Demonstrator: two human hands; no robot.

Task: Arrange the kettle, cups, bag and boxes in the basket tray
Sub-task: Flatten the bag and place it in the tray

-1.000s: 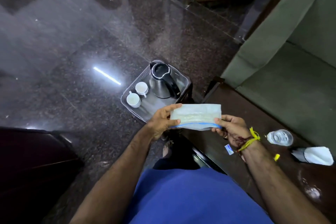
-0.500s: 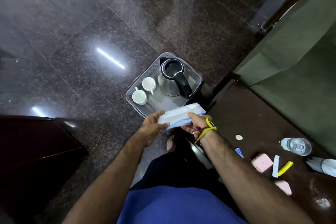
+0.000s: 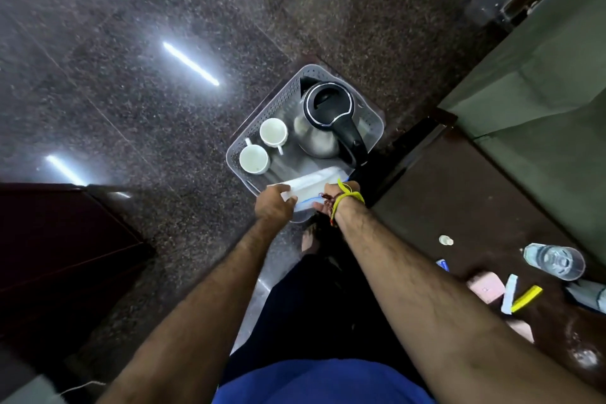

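Since a second ago both hands have carried the bag (image 3: pixel 311 182) down and forward, from chest height to the near edge of the basket tray (image 3: pixel 244 144), and the view has tipped further down onto the floor. The left hand (image 3: pixel 273 205) grips the bag's left end, thumb on top and fingers curled under it. The right hand (image 3: pixel 329 200), with a yellow thread (image 3: pixel 349 195) tied at the wrist, holds the right end; its fingers are mostly hidden behind the wrist, so how they lie cannot be told. The bag is pale with a blue strip along its near side and hangs over the tray's 6 o'clock edge; whether it touches the tray cannot be told.

Inside the tray, the kettle (image 3: pixel 323 128) stands at 2 o'clock, handle pointing toward 5. Two white cups (image 3: pixel 273 132) (image 3: pixel 254 159) sit upright at 9 o'clock, just beside each other. At 4 o'clock from the tray, on a dark table (image 3: pixel 459 193), lie a clear bottle (image 3: pixel 554 261), a pink box (image 3: pixel 485 287) and small sachets (image 3: pixel 526 298).
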